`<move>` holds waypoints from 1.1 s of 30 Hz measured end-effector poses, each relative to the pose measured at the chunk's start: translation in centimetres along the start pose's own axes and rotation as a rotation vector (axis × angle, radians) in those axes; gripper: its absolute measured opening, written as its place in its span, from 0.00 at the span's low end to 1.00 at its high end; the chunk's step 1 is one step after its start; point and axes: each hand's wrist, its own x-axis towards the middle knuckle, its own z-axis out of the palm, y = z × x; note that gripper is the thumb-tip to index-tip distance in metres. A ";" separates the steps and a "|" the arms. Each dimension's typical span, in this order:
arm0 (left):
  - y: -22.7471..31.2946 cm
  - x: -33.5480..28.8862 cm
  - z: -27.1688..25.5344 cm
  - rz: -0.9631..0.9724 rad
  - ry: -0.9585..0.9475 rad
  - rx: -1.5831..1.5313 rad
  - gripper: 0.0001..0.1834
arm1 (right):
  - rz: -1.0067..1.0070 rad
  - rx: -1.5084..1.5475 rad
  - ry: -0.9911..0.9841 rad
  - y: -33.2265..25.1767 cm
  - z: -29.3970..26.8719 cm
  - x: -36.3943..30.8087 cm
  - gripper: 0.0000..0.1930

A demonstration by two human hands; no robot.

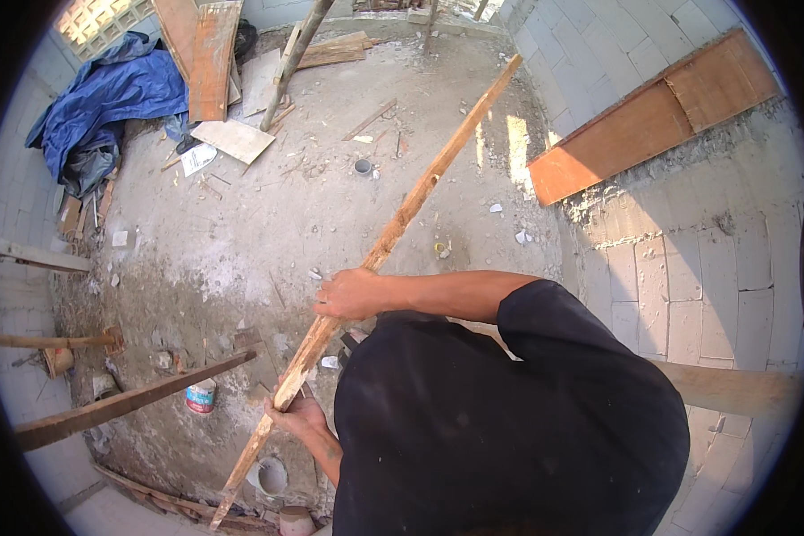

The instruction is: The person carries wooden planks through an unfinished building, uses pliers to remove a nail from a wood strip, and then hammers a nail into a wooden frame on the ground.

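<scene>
A long, rough wooden pole [411, 204] runs diagonally across the view, from the far right down to the near left. Around its middle my right hand [350, 293] is closed, its back turned up and the arm reaching in from a black sleeve. Lower along the same pole, my left hand [300, 416] grips from beneath, its palm partly turned up. Bark-like dark patches and pale bare wood show along the pole. My black-shirted torso fills the lower right and hides most of the left arm.
A blue tarp [107, 103] and wooden boards [214, 62] lie far left. Brown panels [616, 134] lean along the right block wall. Timber lengths [134, 400] jut in from the left, near a paint can [201, 396] and a whitish bucket [271, 476]. Debris and a grey cup [363, 167] dot the floor.
</scene>
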 end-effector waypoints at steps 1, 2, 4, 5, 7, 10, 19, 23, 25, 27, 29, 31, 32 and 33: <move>-0.4 -0.7 0.8 -0.079 0.027 0.104 0.30 | 0.000 0.003 -0.010 0.9 0.0 -0.6 0.06; -0.2 -0.1 -0.3 -0.238 -0.055 0.221 0.40 | -0.018 0.004 -0.019 1.6 -0.2 -0.6 0.05; 0.3 -0.6 0.8 -0.316 -0.133 0.476 0.51 | -0.053 0.043 0.007 2.7 -0.8 0.3 0.05; 1.0 0.9 -1.6 -0.408 -0.141 0.471 0.52 | -0.058 0.035 -0.031 3.0 0.4 1.5 0.05; -0.6 4.3 3.2 -0.454 -0.333 0.452 0.53 | -0.080 -0.072 -0.020 8.2 -5.9 3.6 0.06; -0.6 1.5 5.6 -0.477 -0.255 0.616 0.47 | -0.017 -0.008 0.000 7.3 -5.9 -2.2 0.07; -12.4 6.7 14.8 -0.408 -0.072 0.174 0.40 | 0.053 0.295 -0.011 21.0 -10.0 -8.5 0.15; -14.8 7.2 22.0 -0.308 -0.078 0.194 0.40 | 0.002 0.438 -0.106 28.1 -11.6 -8.8 0.15; -15.7 7.3 24.5 -0.279 -0.071 0.201 0.39 | 0.038 0.407 -0.337 30.6 -12.2 -7.9 0.13; -16.4 7.6 26.5 -0.260 -0.065 0.206 0.39 | 0.006 0.457 -0.203 32.3 -9.4 -8.4 0.12; -16.8 7.6 28.1 -0.243 -0.057 0.206 0.39 | -0.023 0.507 -0.072 33.4 -7.0 -7.8 0.11; -17.2 8.0 29.5 -0.234 -0.056 0.211 0.39 | 0.085 0.446 -0.298 34.5 -5.7 -6.2 0.10; -17.3 8.2 30.0 -0.226 -0.052 0.215 0.38 | 0.079 0.455 -0.292 34.7 -6.8 -5.2 0.10; -17.4 8.2 30.2 -0.217 -0.044 0.217 0.38 | 0.102 0.502 -0.258 34.5 -9.1 -3.9 0.10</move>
